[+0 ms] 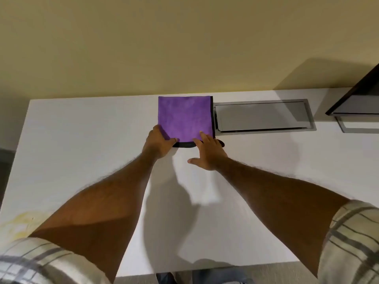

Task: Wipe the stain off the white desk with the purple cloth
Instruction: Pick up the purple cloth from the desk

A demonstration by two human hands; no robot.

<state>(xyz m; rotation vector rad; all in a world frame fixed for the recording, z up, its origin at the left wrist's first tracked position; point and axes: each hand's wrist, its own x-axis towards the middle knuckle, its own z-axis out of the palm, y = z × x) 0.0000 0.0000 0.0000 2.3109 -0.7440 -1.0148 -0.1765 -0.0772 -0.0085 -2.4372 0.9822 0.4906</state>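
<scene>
A folded purple cloth [184, 117] with a dark edge lies flat at the back of the white desk [82, 140], against the wall. My left hand [158, 143] pinches its near left corner, thumb on top. My right hand [207, 154] rests with spread fingers on the cloth's near right corner, thumb stretched out over the desk. A pale yellow stain [19, 224] marks the desk's near left part, partly hidden by my left arm.
A grey metal cable hatch [264, 115] is set into the desk just right of the cloth. A dark monitor [356, 97] on a grey stand [348, 128] sits at the far right. The desk's front edge runs below my forearms.
</scene>
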